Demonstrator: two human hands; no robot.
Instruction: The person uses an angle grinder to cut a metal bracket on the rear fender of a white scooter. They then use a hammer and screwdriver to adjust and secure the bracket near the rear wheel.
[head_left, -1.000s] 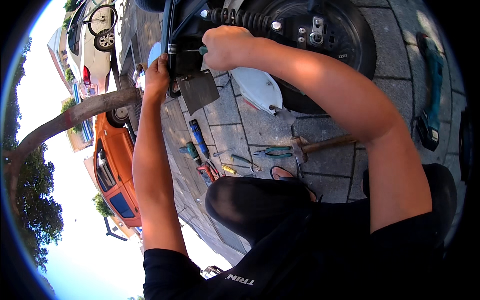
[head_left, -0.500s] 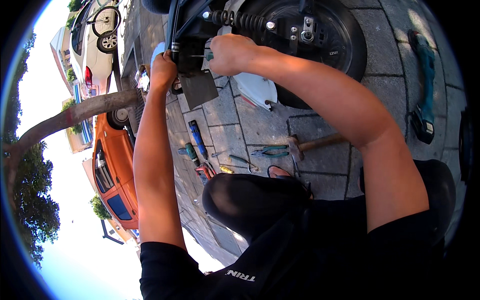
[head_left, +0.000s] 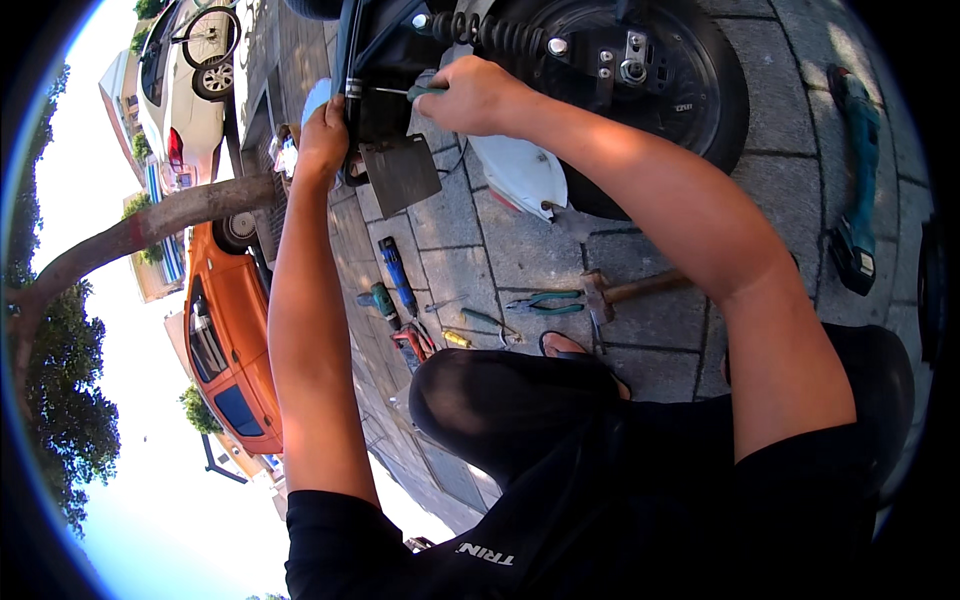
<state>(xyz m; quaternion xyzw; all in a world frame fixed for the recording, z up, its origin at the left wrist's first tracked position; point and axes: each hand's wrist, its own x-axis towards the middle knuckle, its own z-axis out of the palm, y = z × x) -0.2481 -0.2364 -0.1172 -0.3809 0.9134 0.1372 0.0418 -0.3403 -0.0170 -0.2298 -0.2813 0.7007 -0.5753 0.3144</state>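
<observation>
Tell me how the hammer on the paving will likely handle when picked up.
The hammer will probably feel head-heavy, since its blocky, metal-looking head sits at one end. Its thick, wooden-looking handle should stay stiff. Rolling seems unlikely, given that squarish head on the paving.

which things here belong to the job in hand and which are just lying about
In use:
green-handled screwdriver, held in the right hand
dark frame tube, at the left hand
coil-spring shock absorber and wheel, apparently on the same vehicle

Lying about:
wooden-handled hammer
pliers
yellow-handled tool
teal power tool
</observation>
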